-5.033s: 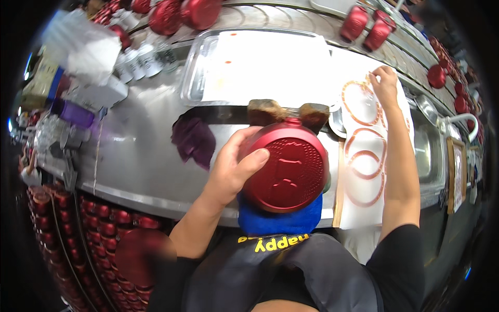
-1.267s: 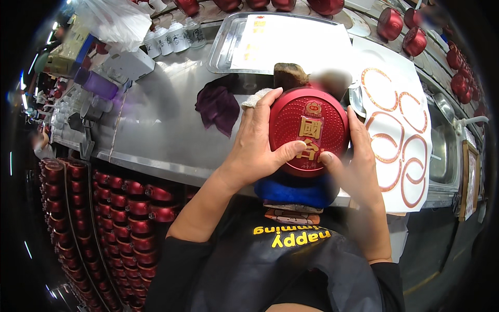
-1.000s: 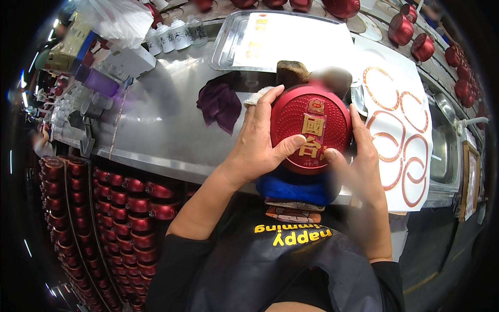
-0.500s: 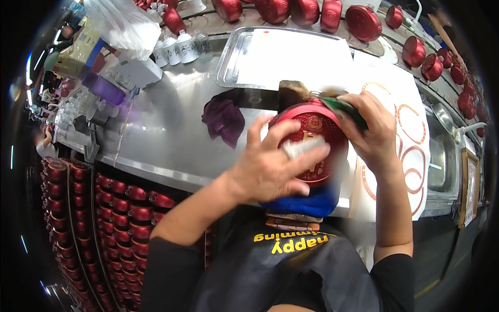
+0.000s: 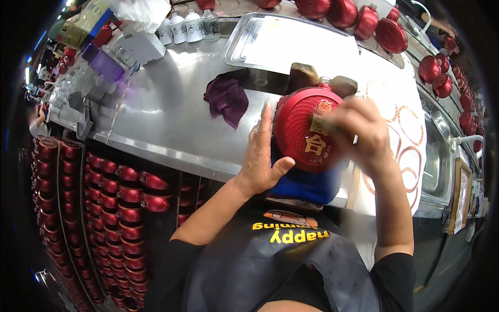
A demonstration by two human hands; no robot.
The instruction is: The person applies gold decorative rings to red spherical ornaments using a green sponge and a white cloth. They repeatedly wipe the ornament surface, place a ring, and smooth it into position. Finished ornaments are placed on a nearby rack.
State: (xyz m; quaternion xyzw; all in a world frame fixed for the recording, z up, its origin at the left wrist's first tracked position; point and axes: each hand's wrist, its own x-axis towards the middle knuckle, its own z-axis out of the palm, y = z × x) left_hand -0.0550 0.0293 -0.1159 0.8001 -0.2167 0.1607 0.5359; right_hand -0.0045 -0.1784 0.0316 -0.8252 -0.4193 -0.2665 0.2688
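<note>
A round, flat red flask (image 5: 306, 136) stands on edge over a blue pad (image 5: 304, 182) at the near edge of the steel desk (image 5: 166, 125), its broad ribbed face turned up toward the person and its neck pointing to the far side. The left hand (image 5: 262, 161) lies open along the flask's left rim, fingers spread and thumb braced under it, while the right hand (image 5: 364, 135) is blurred over the right half of the face, fingers curled as if pressing something small there, though what it pinches cannot be told. A purple cloth (image 5: 227, 98) lies on the desk just to the left and farther off, and both hands are touching the flask, one on either side.
</note>
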